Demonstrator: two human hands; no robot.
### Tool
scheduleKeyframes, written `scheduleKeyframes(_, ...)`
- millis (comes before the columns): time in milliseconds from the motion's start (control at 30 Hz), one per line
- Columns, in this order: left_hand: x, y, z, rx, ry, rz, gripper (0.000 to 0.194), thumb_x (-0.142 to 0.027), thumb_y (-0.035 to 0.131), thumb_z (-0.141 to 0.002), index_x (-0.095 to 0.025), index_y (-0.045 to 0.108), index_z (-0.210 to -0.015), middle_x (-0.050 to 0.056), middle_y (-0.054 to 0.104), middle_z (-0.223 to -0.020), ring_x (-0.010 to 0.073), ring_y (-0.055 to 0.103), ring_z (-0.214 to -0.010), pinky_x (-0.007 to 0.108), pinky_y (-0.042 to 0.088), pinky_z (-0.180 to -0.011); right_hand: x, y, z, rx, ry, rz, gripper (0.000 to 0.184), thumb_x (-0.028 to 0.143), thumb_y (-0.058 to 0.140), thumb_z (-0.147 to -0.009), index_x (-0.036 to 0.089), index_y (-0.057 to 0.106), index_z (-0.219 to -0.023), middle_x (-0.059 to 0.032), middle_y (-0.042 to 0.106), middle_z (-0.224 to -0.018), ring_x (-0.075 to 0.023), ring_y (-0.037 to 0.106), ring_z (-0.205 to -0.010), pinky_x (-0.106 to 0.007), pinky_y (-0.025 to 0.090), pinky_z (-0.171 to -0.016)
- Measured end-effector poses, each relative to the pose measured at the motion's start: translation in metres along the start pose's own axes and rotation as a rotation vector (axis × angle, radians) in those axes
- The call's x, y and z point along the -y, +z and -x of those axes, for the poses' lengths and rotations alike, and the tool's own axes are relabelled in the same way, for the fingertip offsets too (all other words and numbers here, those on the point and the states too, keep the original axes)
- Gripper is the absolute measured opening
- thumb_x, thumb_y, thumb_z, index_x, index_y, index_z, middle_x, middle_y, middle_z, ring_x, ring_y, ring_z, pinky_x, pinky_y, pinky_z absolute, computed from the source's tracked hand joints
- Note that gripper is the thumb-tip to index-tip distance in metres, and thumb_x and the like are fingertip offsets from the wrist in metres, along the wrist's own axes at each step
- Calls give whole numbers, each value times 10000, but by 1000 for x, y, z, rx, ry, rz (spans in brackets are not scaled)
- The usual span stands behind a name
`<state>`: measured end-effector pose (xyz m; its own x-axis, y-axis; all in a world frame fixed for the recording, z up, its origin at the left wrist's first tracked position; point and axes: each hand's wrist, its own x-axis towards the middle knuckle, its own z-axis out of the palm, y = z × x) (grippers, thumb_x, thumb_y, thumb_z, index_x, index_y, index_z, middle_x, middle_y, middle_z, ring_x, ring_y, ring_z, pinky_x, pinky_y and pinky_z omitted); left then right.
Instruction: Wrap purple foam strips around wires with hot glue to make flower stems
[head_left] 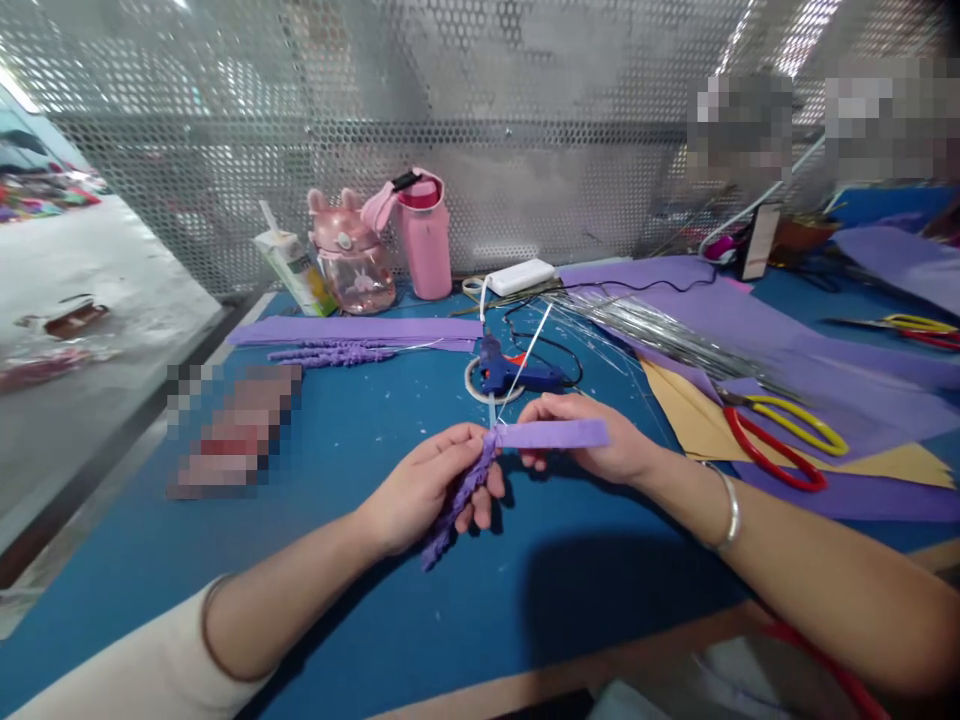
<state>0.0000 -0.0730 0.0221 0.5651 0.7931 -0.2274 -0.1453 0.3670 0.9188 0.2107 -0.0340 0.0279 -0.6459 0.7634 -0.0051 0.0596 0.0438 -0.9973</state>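
My left hand is closed on a fringed purple flower spike, its crinkled end hanging below the fingers. A flat purple strip runs from the top of the spike across the front of my right hand. The fingers of that hand are curled around the strip, partly hidden behind it. A thin pale wire rises from the join between the hands. Just beyond the hands, a blue glue gun lies over a roll of tape.
Yellow-and-red-handled scissors rest on purple sheets at right, near a bundle of wires. Behind stand a pink bottle, a clear cup and a drink carton. Purple strips and another spike lie left.
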Motion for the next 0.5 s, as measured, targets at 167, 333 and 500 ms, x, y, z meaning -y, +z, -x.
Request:
scheduleKeyframes(167, 0, 0, 0, 0, 6, -29, 227, -370, 410, -935, -177, 476, -1035, -17, 583, -605, 43, 357, -378, 142, 254, -364, 5, -2, 2, 78, 44, 111, 240, 372, 503, -872, 179, 634, -812, -7, 651, -711, -126, 587, -617, -243, 456, -599)
scheduleKeyframes(333, 1, 2, 2, -73, 24, -180, 256, -391, 501, -899, -154, 565, -972, -26, 545, -622, 44, 401, -422, 146, 283, -375, 6, 1, 2, 42, 139, 142, 148, 286, 598, -798, 149, 652, -817, 25, 600, -662, -81, 483, -550, -201, 376, -527)
scheduleKeyframes(500, 1, 3, 4, -205, 151, -467, 262, -375, 499, -896, -156, 634, -946, 28, 650, -766, 84, 556, -521, 171, 393, -436, 3, 7, 3, 89, 136, 25, 170, 284, 609, -823, 139, 659, -895, -2, 645, -775, -87, 525, -647, -209, 408, -614)
